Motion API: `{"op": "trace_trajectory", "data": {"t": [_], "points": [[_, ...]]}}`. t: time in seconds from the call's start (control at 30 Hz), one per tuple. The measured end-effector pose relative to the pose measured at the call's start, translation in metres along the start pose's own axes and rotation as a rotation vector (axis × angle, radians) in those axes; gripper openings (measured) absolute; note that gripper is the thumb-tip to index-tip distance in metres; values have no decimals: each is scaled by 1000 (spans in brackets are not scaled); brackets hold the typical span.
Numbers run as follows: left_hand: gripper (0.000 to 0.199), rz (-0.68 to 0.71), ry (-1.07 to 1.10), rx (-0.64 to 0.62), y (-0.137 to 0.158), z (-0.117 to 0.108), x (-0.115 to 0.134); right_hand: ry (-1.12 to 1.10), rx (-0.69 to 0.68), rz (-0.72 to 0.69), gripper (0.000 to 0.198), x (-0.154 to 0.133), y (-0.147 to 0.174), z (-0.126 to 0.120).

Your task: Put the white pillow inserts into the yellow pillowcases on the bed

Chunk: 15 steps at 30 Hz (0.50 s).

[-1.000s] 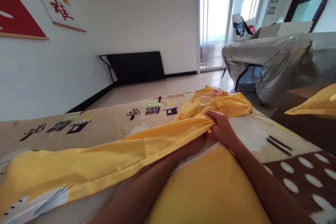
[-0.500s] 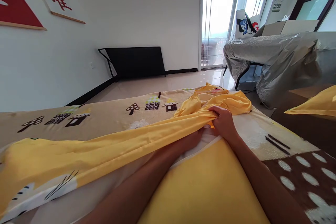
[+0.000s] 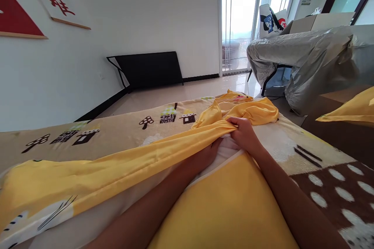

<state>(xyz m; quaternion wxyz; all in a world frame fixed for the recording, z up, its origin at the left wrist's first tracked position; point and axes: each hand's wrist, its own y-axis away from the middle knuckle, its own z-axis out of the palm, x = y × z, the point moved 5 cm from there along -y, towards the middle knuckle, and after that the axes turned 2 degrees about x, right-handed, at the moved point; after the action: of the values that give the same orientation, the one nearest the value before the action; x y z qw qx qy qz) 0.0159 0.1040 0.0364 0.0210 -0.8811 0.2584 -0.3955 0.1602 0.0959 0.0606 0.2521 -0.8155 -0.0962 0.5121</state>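
Observation:
A yellow cloth cover (image 3: 140, 155), with a cat-like print at its left end, stretches across in front of me in a long fold. My right hand (image 3: 244, 132) pinches its gathered edge near the right end. Under that fold, close beside the right hand, is my left hand (image 3: 212, 151); its fingers are hidden by the cloth. Pale lining (image 3: 223, 157) shows between my wrists. A smooth yellow panel (image 3: 228, 206) with a white edge lies between my forearms. Past my right hand, more of the cover lies bunched up.
Beneath is a beige and brown patterned blanket (image 3: 113, 126). A black folded frame (image 3: 149, 70) leans on the wall. At right stand a plastic-draped table (image 3: 315, 54) with a box (image 3: 321, 23) and bag (image 3: 270, 21), and another yellow cloth piece (image 3: 350, 107) on a brown box.
The view has shifted slightly. My left hand has slipped a little further under the fold, and its fingertips no longer show. The right hand keeps its grip on the cover.

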Motion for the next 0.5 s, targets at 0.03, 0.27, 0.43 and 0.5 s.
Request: {"op": "trace_trajectory", "data": {"t": [0.03, 0.27, 0.43, 0.5], "points": [[53, -18, 13, -2, -1, 0, 0, -20, -6, 11, 20, 1, 0, 1], [51, 20, -50, -3, 3, -3, 9, -121, -1, 66, 29, -1, 0, 0], [50, 141, -64, -108, 3, -1, 21, -143, 10, 76, 38, -2, 1, -1], [49, 128, -30, -141, 1, 1, 21, -158, -4, 63, 36, -3, 2, 0]]}}
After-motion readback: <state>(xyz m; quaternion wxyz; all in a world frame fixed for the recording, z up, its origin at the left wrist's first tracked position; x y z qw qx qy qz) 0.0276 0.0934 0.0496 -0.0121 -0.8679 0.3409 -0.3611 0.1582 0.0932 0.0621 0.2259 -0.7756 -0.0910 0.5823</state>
